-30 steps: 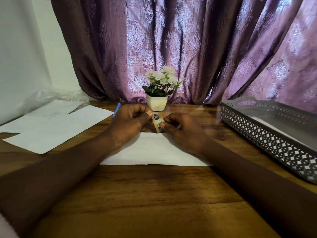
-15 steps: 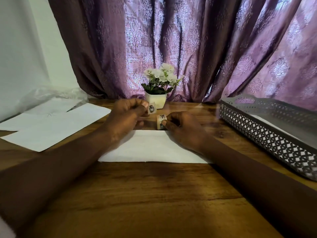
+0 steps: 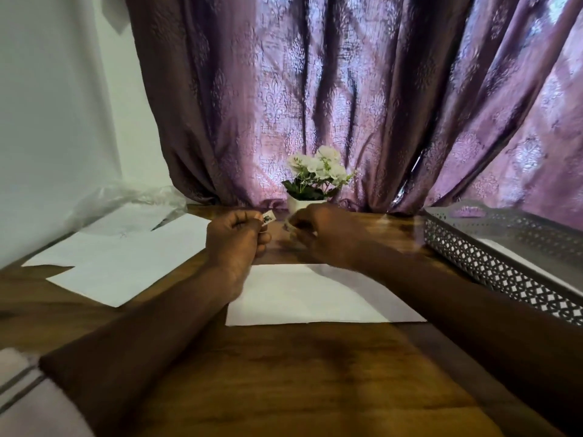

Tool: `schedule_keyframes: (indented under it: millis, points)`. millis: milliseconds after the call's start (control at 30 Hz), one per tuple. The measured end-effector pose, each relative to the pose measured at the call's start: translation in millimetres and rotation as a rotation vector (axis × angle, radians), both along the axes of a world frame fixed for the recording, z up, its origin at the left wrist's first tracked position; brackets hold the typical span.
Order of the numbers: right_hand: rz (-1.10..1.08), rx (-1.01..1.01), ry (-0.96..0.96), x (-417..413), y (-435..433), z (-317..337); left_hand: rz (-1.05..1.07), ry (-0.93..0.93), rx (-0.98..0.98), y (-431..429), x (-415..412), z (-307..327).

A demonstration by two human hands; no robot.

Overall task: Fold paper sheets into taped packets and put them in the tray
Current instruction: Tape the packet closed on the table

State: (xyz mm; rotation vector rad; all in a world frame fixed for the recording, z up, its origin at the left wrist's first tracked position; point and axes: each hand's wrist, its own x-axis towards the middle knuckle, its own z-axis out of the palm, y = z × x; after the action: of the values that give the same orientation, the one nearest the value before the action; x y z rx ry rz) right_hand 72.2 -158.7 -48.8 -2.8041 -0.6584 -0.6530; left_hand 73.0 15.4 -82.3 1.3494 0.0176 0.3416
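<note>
A single wide-angle view sits at the person's head, close over the table, facing forward and slightly down toward the curtain. Both forearms run in from the bottom edge to the left hand and right hand at mid-frame. The wall bounds the left side, the tray the right.

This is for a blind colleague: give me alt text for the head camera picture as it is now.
A person's left hand pinches a tape end while the right hand grips a blurred small thing, likely the tape roll, just beyond a folded paper on a wooden table. Loose sheets lie left, a grey perforated tray right.
</note>
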Motion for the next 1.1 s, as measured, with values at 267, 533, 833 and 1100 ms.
schedule_keyframes:
  millis: [267,533,833,1100]
  points:
    - [-0.126,0.005,0.149,58,67,2,0.030,-0.028,0.032,1,11,-8]
    - [-0.025,0.252,0.031,46,32,8,-0.010,-0.126,0.159,-1,5,-7]
    - [0.129,1.088,0.319,-54,-5,4,-0.169,-0.347,0.286,-21,-10,-4]
    - [0.142,1.215,0.250,-83,-24,-16,-0.252,-0.384,0.297,-29,-22,-4]
